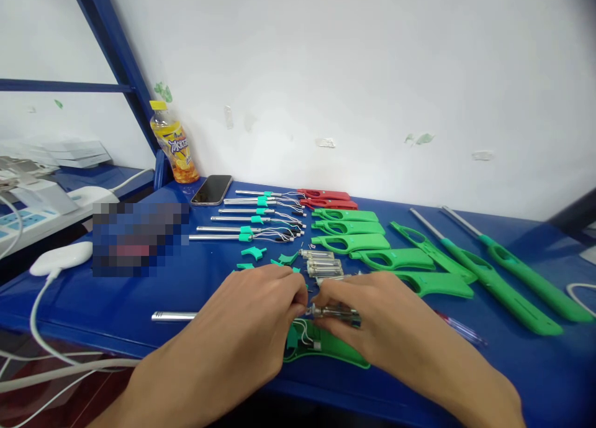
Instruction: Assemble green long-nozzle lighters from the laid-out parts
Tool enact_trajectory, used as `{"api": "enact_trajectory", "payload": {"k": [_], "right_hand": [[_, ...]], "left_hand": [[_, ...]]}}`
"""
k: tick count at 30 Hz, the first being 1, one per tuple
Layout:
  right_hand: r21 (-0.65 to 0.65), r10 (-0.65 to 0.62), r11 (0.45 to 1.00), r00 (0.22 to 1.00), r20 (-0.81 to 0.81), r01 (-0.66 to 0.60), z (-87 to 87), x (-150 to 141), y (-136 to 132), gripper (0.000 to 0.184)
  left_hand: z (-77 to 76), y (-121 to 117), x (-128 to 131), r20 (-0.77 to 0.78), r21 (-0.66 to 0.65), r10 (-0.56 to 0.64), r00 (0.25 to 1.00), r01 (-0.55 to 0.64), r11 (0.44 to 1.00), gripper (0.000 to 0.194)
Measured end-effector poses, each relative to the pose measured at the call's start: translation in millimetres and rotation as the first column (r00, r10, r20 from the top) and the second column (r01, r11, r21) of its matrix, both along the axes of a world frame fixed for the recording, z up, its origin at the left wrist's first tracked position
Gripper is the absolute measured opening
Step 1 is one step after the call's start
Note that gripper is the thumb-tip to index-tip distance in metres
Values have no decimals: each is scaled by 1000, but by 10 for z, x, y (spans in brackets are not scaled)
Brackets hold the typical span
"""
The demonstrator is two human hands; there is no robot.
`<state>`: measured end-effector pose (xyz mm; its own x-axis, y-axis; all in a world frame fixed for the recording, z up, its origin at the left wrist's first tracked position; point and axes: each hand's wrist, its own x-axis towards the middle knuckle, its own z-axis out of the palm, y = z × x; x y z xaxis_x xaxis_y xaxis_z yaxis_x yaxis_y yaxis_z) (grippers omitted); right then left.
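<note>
Blue counter (116,319): R hand (377,304), grip clamped on 1 clear cylindrical tank (339,314) over 1 open green plastic half-shell (336,347); L hand (265,294) at tank end, grip can't tell; 2 green tube-nosed lighters (503,281); 1 yellow-capped btl (174,145), label "冰红", partly legible.

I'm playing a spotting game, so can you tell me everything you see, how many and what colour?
Bottle: one, yellow cap and label, back left
Phone: one, dark, beside bottle
Rods: at least six, silver, mid-table; another by left hand
Red shells: at least two, back centre
Green shells: at least seven, centre; one beneath the hands
Lighters: two, green, right
Teal bits: several, mid-table
Tanks: several, clear, centre; one in right hand
Pen, perhaps: one, purplish, right
Cables: several, white, left
Power strip: one, white and blue, far left
Blurred patch: one, dark, left; unclear
Table: blue, underneath
Wall: white, behind
Left hand: one, bare, front
Right hand: one, bare, front
</note>
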<state>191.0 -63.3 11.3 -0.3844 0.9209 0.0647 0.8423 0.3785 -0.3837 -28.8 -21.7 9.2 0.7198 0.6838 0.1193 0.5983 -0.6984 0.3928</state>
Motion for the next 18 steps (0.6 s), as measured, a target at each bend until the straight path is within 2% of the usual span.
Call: {"api": "enact_trajectory", "payload": {"k": [18], "right_hand": [[19,20,1000,1000,15,-20,-27,6,12,15]], "left_hand": [[-20,-7,-2,13,29,-6,1000,5,1000,24]]}}
